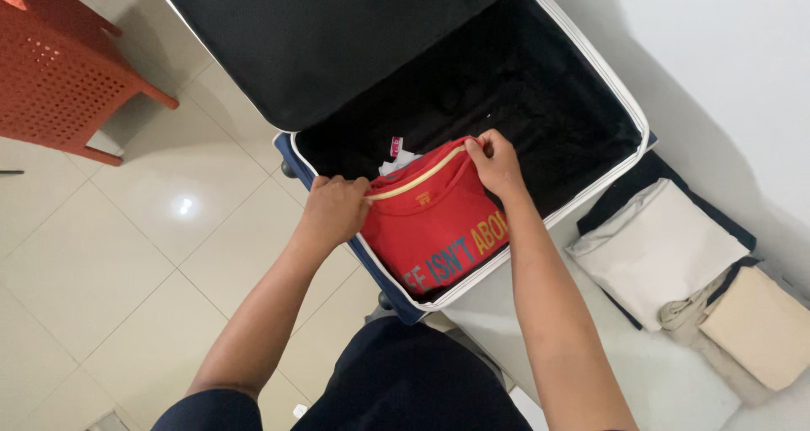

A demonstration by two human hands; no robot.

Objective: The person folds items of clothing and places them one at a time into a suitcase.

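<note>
Bright, even indoor light, glare spot on the floor tiles (183, 205), suitcase (540, 85) interior perhaps underexposed, mostly sharp.

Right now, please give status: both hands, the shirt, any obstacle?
Left hand and right hand both grip red shirt at its collar. Shirt lies folded inside open suitcase. Nothing blocking; folded clothes lie beside suitcase.

Floor (126, 254) was pale cream tile, glossy, thin grey grout lines running diagonally. Bright spot of overhead light (184, 205) reflected on one tile at left. Orange plastic chair (51, 68) with perforated seat stood at upper left, legs on tile. White wall (726, 51) filled upper right, soft shadow across it. Pale grey-white surface (641, 363) lay at right below wall, its kind unclear. Lighting was even, indoor.
</note>
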